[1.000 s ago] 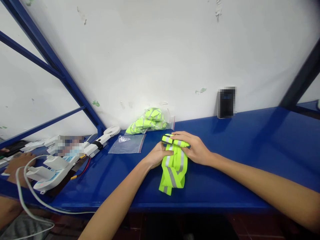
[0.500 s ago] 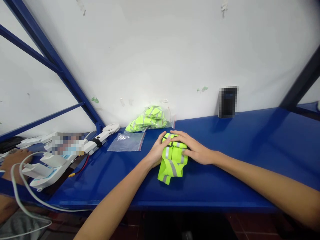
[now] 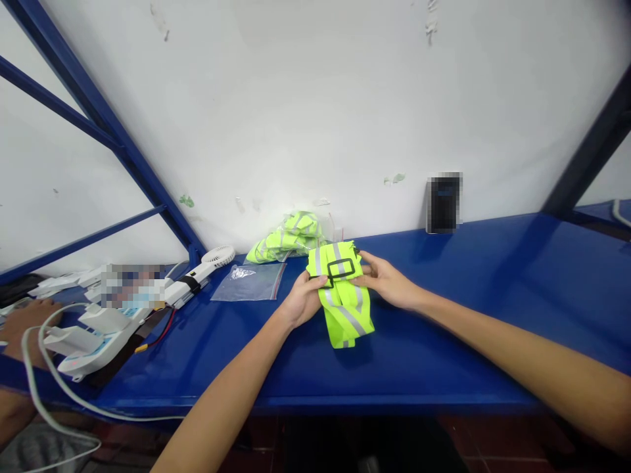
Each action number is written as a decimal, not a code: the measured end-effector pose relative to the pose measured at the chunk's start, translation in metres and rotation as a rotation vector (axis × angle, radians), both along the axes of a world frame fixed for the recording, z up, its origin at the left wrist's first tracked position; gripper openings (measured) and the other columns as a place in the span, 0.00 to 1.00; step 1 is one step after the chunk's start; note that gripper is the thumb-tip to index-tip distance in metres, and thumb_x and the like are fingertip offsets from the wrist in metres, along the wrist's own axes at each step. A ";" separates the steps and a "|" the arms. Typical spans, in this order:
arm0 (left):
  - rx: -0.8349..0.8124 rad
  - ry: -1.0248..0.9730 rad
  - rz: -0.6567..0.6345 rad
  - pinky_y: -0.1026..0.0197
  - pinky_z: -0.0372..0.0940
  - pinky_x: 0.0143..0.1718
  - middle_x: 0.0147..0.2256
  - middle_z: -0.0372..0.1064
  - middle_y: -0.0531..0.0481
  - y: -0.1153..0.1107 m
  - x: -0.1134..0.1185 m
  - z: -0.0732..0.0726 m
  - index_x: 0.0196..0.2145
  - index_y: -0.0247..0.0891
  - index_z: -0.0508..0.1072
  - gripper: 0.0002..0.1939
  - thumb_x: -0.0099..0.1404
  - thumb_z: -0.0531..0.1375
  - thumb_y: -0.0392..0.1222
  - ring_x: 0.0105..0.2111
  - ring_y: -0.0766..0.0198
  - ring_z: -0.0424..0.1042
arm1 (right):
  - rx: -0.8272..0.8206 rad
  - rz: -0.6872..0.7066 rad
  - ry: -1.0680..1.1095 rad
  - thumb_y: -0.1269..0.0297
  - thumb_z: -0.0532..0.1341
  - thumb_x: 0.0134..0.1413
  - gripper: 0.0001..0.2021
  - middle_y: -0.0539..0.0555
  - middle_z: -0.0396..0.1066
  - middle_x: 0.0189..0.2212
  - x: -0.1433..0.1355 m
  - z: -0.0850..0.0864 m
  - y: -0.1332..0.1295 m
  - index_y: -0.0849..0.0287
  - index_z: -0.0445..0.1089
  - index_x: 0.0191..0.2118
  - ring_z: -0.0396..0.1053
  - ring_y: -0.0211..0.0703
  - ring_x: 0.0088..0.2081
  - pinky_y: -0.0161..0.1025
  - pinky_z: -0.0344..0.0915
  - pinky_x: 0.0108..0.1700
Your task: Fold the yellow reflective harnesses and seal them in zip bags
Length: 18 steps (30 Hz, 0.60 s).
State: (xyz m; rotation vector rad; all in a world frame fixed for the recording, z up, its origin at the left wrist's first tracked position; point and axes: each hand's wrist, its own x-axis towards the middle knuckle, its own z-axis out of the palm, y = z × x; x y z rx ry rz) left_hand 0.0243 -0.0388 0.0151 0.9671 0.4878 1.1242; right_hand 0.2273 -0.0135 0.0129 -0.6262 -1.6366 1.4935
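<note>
Between my hands is a folded neon-yellow reflective belt with silver stripes, a black rectangular buckle facing up and a loose end trailing toward me. My left hand grips its left edge, thumb on top near the buckle. On the right edge, my right hand pinches the fabric between thumb and fingers. Behind them, a clear bag of similar neon-yellow straps leans near the wall. A flat clear zip bag lies on the blue table to the left.
White power strips with adapters and a white handheld fan crowd the left side of the blue table. White cables hang over its edge. Another person's hand is at far left. A dark rectangular object leans on the wall.
The folded belt has been turned and lifted slightly, so the black buckle now faces up. My right hand has moved from covering its top to its right edge.
</note>
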 end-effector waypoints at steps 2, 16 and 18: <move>0.016 0.004 -0.027 0.44 0.59 0.57 0.48 0.73 0.37 -0.001 0.001 0.000 0.48 0.30 0.71 0.22 0.56 0.66 0.37 0.52 0.45 0.69 | 0.002 -0.007 0.059 0.62 0.66 0.51 0.26 0.55 0.77 0.41 -0.002 0.003 -0.003 0.56 0.62 0.55 0.75 0.51 0.44 0.52 0.70 0.50; -0.004 0.144 -0.057 0.46 0.64 0.52 0.49 0.72 0.37 -0.001 0.001 -0.007 0.50 0.34 0.68 0.25 0.56 0.68 0.39 0.48 0.48 0.73 | 0.183 -0.222 -0.053 0.65 0.72 0.41 0.52 0.59 0.67 0.55 -0.009 0.000 -0.013 0.52 0.41 0.68 0.67 0.53 0.55 0.49 0.68 0.55; 0.001 0.142 -0.051 0.47 0.64 0.53 0.50 0.71 0.39 -0.001 -0.001 -0.007 0.52 0.36 0.66 0.27 0.55 0.68 0.38 0.49 0.48 0.72 | 0.148 -0.163 -0.053 0.66 0.73 0.39 0.51 0.59 0.65 0.56 -0.007 0.005 -0.014 0.52 0.44 0.67 0.68 0.53 0.55 0.49 0.68 0.54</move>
